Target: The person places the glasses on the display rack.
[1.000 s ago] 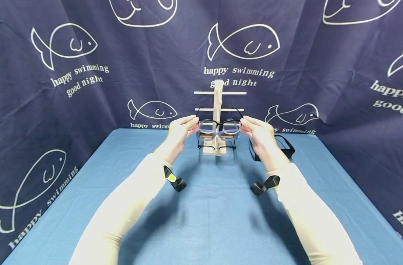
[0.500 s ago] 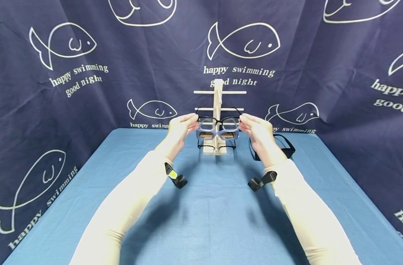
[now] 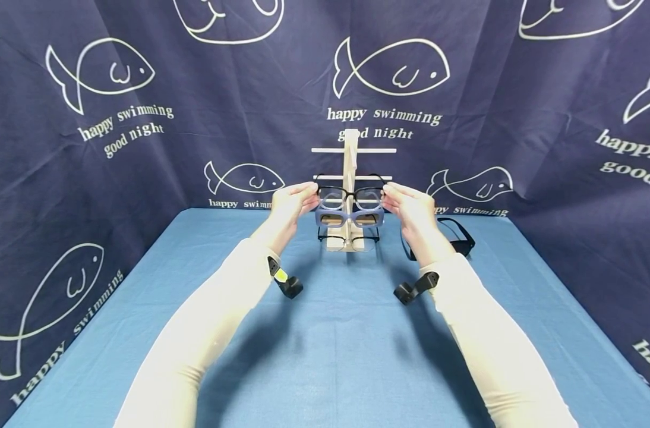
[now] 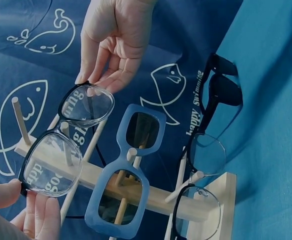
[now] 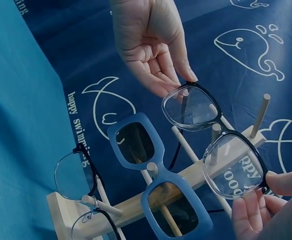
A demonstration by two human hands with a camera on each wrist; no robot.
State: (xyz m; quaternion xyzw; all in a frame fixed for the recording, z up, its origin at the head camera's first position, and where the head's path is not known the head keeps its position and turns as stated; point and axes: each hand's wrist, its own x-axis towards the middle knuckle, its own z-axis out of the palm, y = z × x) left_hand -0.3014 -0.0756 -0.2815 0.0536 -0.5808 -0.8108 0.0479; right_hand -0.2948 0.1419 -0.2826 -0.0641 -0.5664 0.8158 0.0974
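At twelve o'clock on the blue table [image 3: 335, 333] stood a wooden stand [image 3: 351, 142], with the clear glasses [image 3: 349, 193], black along the top, held up in front of it between two hands. From nine o'clock the left hand [image 3: 289, 208] pinched one end of the frame between thumb and fingers; from three o'clock the right hand [image 3: 413, 211] pinched the other, both nearly closed. Two pairs were already on the stand: blue sunglasses [image 4: 121, 162] just below, at six o'clock, and thin glasses [image 4: 198, 207] lower still. The clear glasses seemed lined up above them but not yet let go; whether the stand bore their weight could not be told. Black sunglasses [image 3: 462, 246] lay at four o'clock from the stand, off it, partly behind the right hand, and looked unattended.
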